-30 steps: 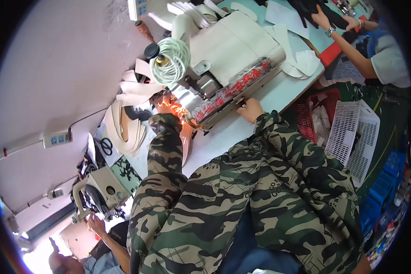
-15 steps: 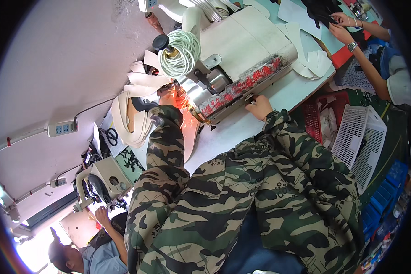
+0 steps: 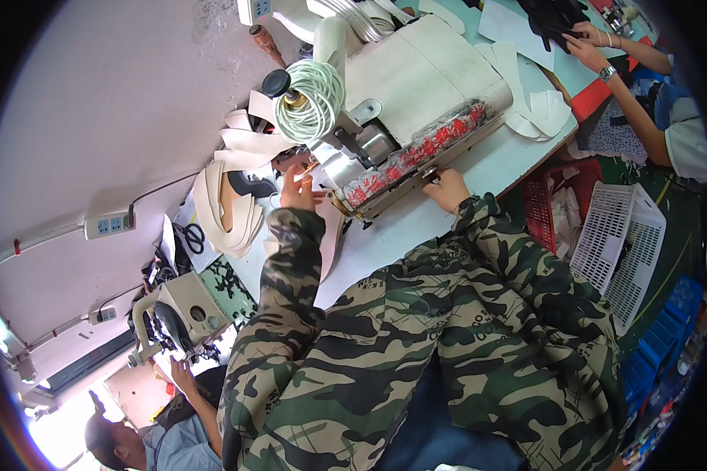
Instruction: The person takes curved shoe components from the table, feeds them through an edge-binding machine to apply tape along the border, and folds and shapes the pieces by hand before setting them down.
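Observation:
A white bench machine (image 3: 420, 78) stands on the pale worktable, with red and grey matter caked along its front edge. A coil of pale green cord (image 3: 310, 102) hangs over a black-topped post on it. My right hand (image 3: 448, 191) is closed on a small metal knob (image 3: 430, 174) at the machine's front. By the machine's left end, my left hand (image 3: 297, 190) is raised with its fingers apart, close to the metal working head. Beneath and beside it lies a curved beige piece (image 3: 334, 239), partly hidden by my sleeve. Both sleeves are camouflage.
Stacked cream cut pieces (image 3: 224, 212) and black scissors (image 3: 190, 235) lie to the left. A red basket (image 3: 538, 204) and white crates (image 3: 617, 235) stand at the right. One co-worker's hands (image 3: 589, 45) handle black material far right; another person (image 3: 157, 443) sits lower left by a machine.
The orange sparks and glow at the machine's left end are gone. My left hand has drawn back from there toward me; my right hand stays at the knob.

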Motion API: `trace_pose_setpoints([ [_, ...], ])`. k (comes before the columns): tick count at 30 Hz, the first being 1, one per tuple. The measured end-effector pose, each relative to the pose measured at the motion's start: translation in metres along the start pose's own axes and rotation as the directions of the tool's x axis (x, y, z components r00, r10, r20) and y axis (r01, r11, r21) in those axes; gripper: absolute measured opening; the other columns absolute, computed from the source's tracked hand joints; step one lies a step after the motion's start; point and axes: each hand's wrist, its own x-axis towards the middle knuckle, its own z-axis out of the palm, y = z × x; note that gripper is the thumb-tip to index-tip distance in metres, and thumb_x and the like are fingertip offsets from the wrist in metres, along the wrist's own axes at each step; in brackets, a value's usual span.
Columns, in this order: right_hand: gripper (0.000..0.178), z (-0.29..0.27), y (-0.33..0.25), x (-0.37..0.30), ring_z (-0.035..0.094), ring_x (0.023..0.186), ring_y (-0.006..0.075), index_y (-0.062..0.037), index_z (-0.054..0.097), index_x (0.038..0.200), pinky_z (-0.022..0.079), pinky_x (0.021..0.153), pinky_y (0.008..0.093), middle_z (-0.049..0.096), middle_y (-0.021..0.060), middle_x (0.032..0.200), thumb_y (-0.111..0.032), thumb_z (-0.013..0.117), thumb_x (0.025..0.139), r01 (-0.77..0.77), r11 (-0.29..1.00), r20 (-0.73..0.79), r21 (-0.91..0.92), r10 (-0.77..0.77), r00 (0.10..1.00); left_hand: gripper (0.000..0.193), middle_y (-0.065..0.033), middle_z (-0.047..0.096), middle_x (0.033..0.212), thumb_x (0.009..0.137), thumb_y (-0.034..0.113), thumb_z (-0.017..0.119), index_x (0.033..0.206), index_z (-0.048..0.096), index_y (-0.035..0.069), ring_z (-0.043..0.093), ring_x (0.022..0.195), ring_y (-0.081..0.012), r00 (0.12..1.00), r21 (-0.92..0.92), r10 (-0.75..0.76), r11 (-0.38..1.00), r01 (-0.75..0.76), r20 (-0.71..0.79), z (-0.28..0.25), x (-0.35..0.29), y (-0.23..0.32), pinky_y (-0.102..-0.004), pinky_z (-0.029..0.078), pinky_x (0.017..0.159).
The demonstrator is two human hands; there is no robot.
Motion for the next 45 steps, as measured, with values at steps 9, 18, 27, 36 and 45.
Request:
trace_pose_setpoints([
  [9,0.034,-0.010,-0.008,0.003,0.058,0.058,0.0269,0.0069,0.060,0.080,0.045,0.058,0.0341,0.059,0.0162,0.064,-0.023,0.063,0.065,-0.234,0.949,0.223,0.211,0.187,0.957,0.077,-0.0155,0.047,0.112,0.063,0.035,0.072,0.124,0.037,0.004,0.046,0.104,-0.0326,0.987,0.856,0.101,0.492,-0.156,0.121,-0.011,-0.093,-0.024,-0.0404,0.038,0.089],
  [18,0.038,0.000,0.000,0.009,0.057,0.053,0.0201,0.0090,0.058,0.082,0.044,0.053,0.0310,0.058,0.0124,0.058,-0.025,0.064,0.066,-0.361,0.895,0.374,0.262,0.251,0.893,0.022,-0.0163,0.058,0.089,0.075,0.018,0.059,0.093,0.057,0.006,0.055,0.089,-0.0333,0.995,0.697,0.095,0.714,-0.068,0.000,-0.030,-0.072,-0.059,-0.0403,0.043,0.079],
  [27,0.044,-0.043,-0.066,-0.031,0.063,0.066,0.0269,0.0006,0.062,0.087,0.050,0.062,0.0332,0.064,0.0158,0.076,-0.040,0.067,0.069,0.238,0.852,0.187,-0.466,-0.168,0.968,0.014,-0.0108,0.062,0.087,0.078,0.008,0.057,0.092,0.055,0.006,0.062,0.073,-0.0218,0.968,0.274,-0.251,0.931,0.239,0.007,-0.109,-0.063,-0.026,-0.0333,0.050,0.065],
  [36,0.022,-0.035,-0.150,-0.045,0.058,0.056,0.0098,0.0040,0.061,0.093,0.044,0.047,0.0230,0.062,0.0069,0.074,-0.014,0.059,0.080,-0.002,0.870,0.392,0.493,-0.220,0.893,0.013,0.0018,0.054,0.077,0.085,0.012,0.055,0.094,0.055,0.003,0.048,0.070,-0.0037,0.628,0.019,-0.057,0.998,0.067,0.776,-0.014,-0.058,0.110,-0.0199,0.041,0.065],
  [45,0.015,-0.035,-0.148,-0.056,0.059,0.053,0.0225,0.0020,0.060,0.082,0.045,0.050,0.0299,0.058,0.0128,0.060,-0.012,0.055,0.079,0.318,0.936,-0.122,0.150,-0.302,0.946,0.017,0.0045,0.055,0.069,0.086,0.020,0.053,0.089,0.059,0.004,0.048,0.064,-0.0034,0.616,0.397,-0.253,0.912,-0.105,0.746,-0.014,-0.013,0.109,-0.0207,0.039,0.061],
])
